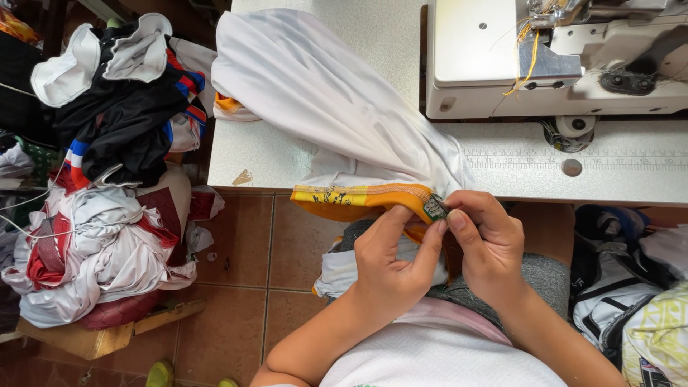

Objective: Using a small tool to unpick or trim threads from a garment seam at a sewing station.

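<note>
Both hands are pinching one small green label [435, 207] against the yellow hem [358, 197] of one white garment [337, 100], left hand [393, 269] and right hand [491, 251] gripping tight, just below the desk [631, 179] edge. One sewing machine [559, 64] is sitting above, two clothing piles [107, 179] lying far left of it.

A pale speckled bench [373, 43] is carrying a white sewing machine [559, 61] at its right end, while a white garment [322, 93] is lying across its left half and spilling over the near edge. A brown tiled floor [244, 244] is showing below.
</note>
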